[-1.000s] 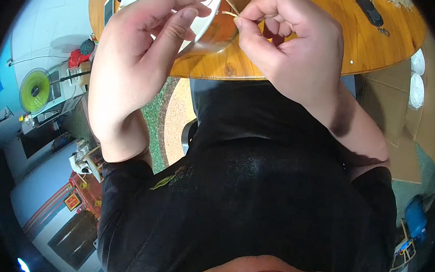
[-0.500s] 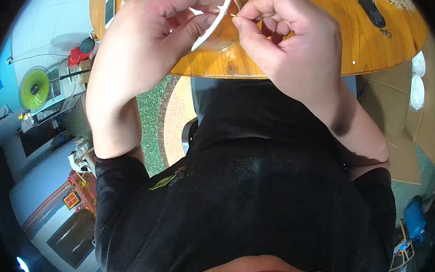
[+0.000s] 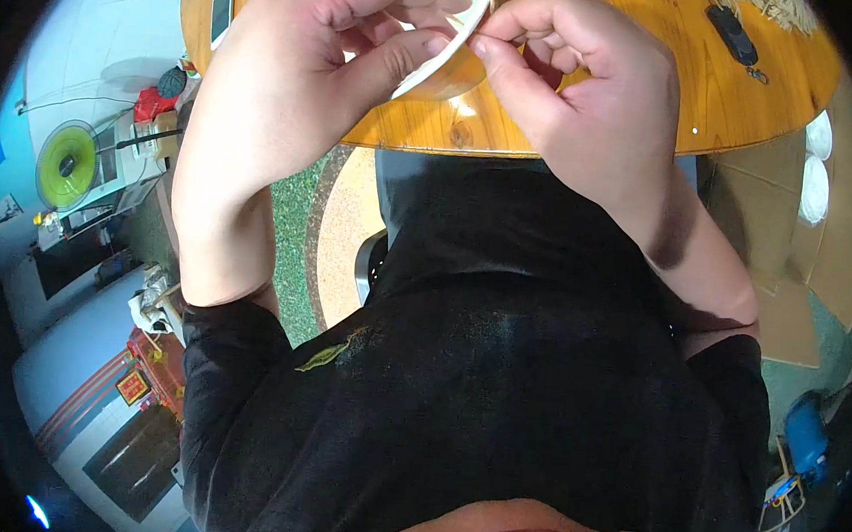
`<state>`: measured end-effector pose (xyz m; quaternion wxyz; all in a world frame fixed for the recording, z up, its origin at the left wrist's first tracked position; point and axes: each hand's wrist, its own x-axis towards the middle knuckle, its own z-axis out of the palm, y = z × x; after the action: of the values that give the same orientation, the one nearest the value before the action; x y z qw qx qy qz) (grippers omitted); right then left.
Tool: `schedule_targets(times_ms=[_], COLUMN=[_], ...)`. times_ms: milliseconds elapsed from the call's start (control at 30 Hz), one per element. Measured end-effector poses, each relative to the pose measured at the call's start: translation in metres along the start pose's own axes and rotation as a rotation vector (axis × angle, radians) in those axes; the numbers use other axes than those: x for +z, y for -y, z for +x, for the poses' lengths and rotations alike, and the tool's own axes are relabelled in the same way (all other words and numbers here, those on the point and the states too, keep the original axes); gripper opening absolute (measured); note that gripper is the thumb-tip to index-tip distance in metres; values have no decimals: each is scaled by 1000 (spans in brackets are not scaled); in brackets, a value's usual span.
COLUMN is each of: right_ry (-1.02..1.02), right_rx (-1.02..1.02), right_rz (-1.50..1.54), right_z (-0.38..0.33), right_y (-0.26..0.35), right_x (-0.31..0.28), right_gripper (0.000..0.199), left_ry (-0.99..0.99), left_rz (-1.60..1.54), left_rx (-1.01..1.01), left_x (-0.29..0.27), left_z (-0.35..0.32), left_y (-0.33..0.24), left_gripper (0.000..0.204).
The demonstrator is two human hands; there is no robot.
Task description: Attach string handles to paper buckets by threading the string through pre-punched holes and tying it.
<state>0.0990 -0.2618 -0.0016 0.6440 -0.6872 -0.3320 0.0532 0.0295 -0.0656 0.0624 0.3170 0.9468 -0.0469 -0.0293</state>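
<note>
Above the table's near edge, my left hand (image 3: 331,60) holds a white piece with a curved rim (image 3: 448,63). The left thumb presses on its inner side, and the fingers curl behind it. My right hand (image 3: 593,91) is closed in a pinch, thumb and forefinger tips touching the outer side of the rim. A thin cream cord (image 3: 489,1) loops at the upper end of the rim, near the right forefinger. The strand between my right fingertips is mostly hidden. The far part of the white piece runs behind my left hand.
A round wooden table (image 3: 640,113) lies under my hands. On it are a black key holder (image 3: 733,36), cream stringy fringe (image 3: 778,10) and a phone-like device (image 3: 222,15). Cardboard (image 3: 755,223) and white yarn balls (image 3: 814,187) are at right; a green fan (image 3: 66,166) is at left.
My right fingertips have come up against the rim; the short strand seen between them and the rim is now hidden. The white piece has shifted slightly right and tilted.
</note>
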Motion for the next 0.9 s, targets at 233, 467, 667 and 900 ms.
schedule_targets(times_ms=[233,467,667,900], right_ry=[3,29,51,48], right_rx=[0,-187,54,-139], right_rz=[-46,561,346,418], right_z=[2,11,-7,-9], right_y=[6,-53,-31,-36], right_x=[1,20,7,11], right_gripper=[9,8,9,14], left_ry=[-2,-92,157,-30], left_rz=[-161,4,-728,-824], left_rx=[-77,-84,214,895], left_x=[1,10,3,34], left_z=[-3,7,16,32], left_y=[9,-26,-8,43], left_gripper=[17,18,5,2])
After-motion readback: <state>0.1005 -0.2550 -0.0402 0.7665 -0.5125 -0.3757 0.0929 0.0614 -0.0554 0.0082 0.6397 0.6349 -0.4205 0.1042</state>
